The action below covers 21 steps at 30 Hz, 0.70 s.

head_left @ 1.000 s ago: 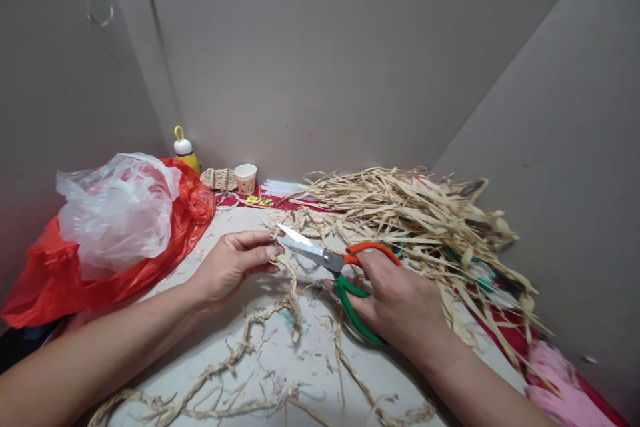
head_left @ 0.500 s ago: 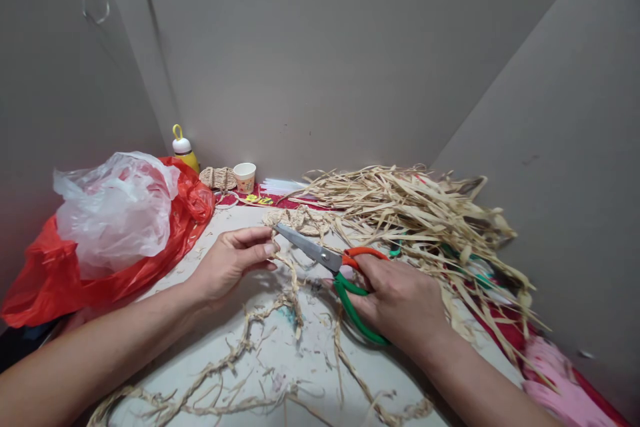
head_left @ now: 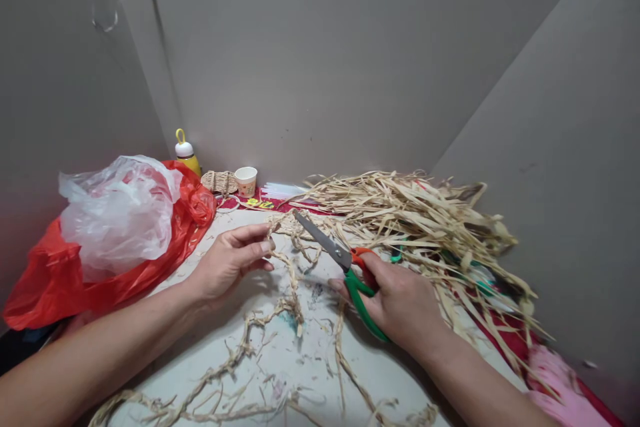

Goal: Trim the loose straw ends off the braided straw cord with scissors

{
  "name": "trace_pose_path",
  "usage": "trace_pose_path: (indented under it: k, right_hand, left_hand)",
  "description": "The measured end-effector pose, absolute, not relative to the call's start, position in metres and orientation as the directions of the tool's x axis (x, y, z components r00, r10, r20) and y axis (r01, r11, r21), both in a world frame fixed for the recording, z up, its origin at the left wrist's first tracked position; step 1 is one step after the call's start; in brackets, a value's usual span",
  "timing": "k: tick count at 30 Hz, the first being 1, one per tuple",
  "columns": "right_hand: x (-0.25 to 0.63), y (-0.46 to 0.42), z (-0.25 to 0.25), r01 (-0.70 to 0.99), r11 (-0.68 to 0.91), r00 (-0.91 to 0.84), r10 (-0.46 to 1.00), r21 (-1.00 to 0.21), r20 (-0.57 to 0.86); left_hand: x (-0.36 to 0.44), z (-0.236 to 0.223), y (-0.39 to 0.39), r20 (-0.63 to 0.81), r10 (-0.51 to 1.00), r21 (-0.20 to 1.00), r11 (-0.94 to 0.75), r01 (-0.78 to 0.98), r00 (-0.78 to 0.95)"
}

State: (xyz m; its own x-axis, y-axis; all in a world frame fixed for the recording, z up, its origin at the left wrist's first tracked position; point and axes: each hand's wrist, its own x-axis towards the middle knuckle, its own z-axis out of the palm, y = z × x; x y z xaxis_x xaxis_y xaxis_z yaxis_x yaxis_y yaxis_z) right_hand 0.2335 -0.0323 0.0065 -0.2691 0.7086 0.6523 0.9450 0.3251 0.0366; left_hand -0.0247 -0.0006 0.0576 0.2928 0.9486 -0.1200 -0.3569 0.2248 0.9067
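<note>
A braided straw cord [head_left: 293, 280] is pinched between the thumb and fingers of my left hand [head_left: 237, 257]. From there it hangs to the white tabletop, where more of the braid loops toward the near edge. My right hand [head_left: 400, 300] grips scissors [head_left: 327, 245] with one orange and one green handle. Their blades look closed and point up and left, a little right of my left fingertips and apart from the cord in them. Behind the blades lies a flat woven straw piece [head_left: 285, 221], partly hidden.
A heap of dry straw [head_left: 400, 207] covers the back right. Red and clear plastic bags [head_left: 120, 213] lie at left. Along the back stand a yellow bottle [head_left: 187, 153], a woven pad [head_left: 219, 181] and a paper cup [head_left: 246, 181]. Straw scraps litter the tabletop [head_left: 305, 367].
The scissors have moved right, away from my left fingertips, and their blades tilt more upward. My left hand keeps its hold on the cord, nearly in the same place.
</note>
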Motion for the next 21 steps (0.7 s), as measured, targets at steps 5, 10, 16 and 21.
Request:
trace_pose_path:
  k: [5,10,16,21]
  right_hand:
    - [0.2317,-0.0330,0.0054,0.941,0.334,-0.294,0.742,0.048,0.603]
    - [0.2286,-0.0339,0.0096,0.947,0.318,-0.287,0.765,0.049,0.576]
    - [0.2255,-0.0341,0.0115,0.953,0.290,-0.287,0.773,0.087,0.566]
    - [0.2257,-0.0355,0.0082,0.947,0.279,-0.313,0.685,0.161,0.658]
  left_hand:
    - [-0.0205,0.0600,-0.0027,-0.157,0.938,0.892,0.269,-0.364,0.309]
    - [-0.0191,0.0602,-0.0050,-0.176,0.928,0.874,0.301,-0.382,0.327]
    - [-0.0200,0.0570,-0.0053,-0.179,0.921,0.873,0.311,-0.376,0.346]
    - [-0.0192,0.0534,-0.0063,-0.186,0.916,0.873,0.320,-0.367,0.356]
